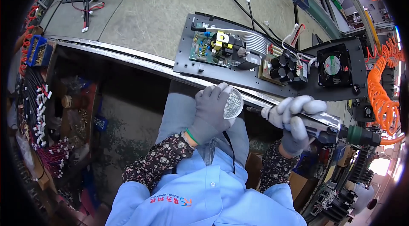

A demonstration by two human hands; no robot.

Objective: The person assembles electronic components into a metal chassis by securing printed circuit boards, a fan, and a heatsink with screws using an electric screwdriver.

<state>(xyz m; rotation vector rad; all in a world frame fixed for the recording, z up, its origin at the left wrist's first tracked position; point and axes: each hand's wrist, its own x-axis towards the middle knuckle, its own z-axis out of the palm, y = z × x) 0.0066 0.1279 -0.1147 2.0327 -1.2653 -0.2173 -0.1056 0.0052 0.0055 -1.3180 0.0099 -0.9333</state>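
Observation:
My left hand, in a grey glove, grips a round white cup over my lap. Small silvery screws fill it, its mouth tilted to the right. In my gloved right hand is a pneumatic screwdriver, its bit pointing left toward the cup but apart from it. An orange air hose runs from the tool's back end. Beyond both hands, on the bench, lies a black metal chassis plate with a circuit board, a coil of grey wire and a fan.
The bench's metal edge runs between me and the chassis. Loose cables lie at the far left. A blue bin of small parts and wire bundles are on the left. A coiled orange hose hangs at the right.

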